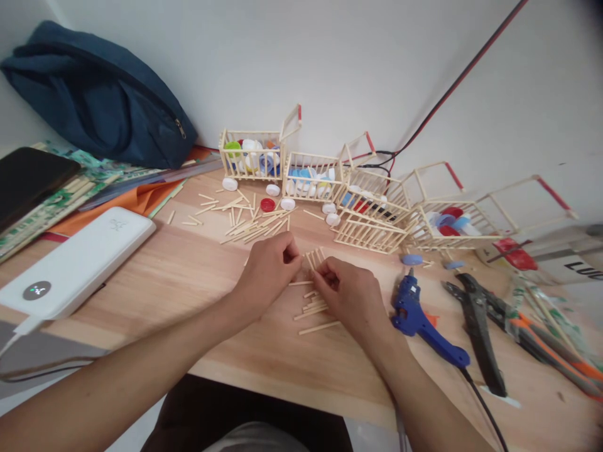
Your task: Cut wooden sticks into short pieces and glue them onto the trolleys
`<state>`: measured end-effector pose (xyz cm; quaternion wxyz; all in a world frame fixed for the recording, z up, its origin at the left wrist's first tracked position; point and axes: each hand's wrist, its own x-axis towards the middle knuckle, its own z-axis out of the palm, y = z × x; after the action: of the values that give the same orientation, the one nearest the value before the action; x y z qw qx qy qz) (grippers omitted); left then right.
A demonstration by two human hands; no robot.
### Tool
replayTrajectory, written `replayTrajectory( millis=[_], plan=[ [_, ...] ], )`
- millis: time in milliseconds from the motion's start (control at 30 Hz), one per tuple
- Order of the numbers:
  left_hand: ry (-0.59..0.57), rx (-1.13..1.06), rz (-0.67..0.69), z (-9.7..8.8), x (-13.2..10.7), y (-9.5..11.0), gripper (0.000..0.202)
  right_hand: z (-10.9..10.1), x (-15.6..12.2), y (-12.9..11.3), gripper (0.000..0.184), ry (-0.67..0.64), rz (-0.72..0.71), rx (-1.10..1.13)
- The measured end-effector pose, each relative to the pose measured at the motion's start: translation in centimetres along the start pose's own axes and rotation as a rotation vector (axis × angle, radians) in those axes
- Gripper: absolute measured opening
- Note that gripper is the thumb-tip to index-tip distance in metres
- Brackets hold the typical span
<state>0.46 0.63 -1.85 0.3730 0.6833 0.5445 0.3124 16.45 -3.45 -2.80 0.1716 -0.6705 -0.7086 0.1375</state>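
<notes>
Between my two hands, over the middle of the table, is a small frame of thin wooden sticks [315,256]. My left hand [269,271] is closed in a pinch at the frame's left edge; its fingertips are partly hidden. From the right, my right hand [352,294] pinches the lower end of the same frame, its fingers curled. Several loose cut sticks [313,307] lie just below, partly under my right hand. A larger pile of short sticks [257,223] is spread out beyond my left hand, with a red bottle cap [267,204] beside it.
Several stick-built model carts [313,179] holding bottle caps line the wall. To the right lie a blue glue gun [419,317] with its cord, a black-handled cutter [480,333] and orange-handled pliers [541,342]. A white power bank [80,263] and blue bag [98,94] are left.
</notes>
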Motion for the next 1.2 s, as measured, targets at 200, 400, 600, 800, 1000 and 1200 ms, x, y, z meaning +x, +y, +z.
replayTrajectory(
  millis=[200, 400, 600, 800, 1000, 1200],
  plan=[
    [0.007, 0.008, -0.005, 0.0, 0.0, 0.1, 0.012, -0.2, -0.1, 0.0, 0.019, 0.007, 0.001, -0.011],
    [0.018, 0.031, 0.015, 0.0, 0.2, 0.0, 0.012, -0.4, -0.1, 0.0, 0.020, 0.075, 0.012, 0.013],
    [0.014, 0.131, 0.129, 0.5, 0.3, -0.8, 0.013, -0.2, -0.4, 0.2, 0.029, 0.204, -0.207, 0.053],
    [0.008, 0.243, 0.251, 0.7, 0.3, -1.8, 0.014, 0.1, -0.7, 0.3, 0.028, 0.226, -0.330, -0.095],
    [-0.035, 0.483, 0.278, 0.4, 0.1, -1.5, 0.010, 0.3, -0.5, 0.3, 0.021, 0.236, -0.306, -0.122],
    [-0.065, 0.607, 0.310, 0.0, -0.5, -1.1, 0.007, 0.5, -0.4, 0.7, 0.019, 0.249, -0.277, -0.085]
  ],
)
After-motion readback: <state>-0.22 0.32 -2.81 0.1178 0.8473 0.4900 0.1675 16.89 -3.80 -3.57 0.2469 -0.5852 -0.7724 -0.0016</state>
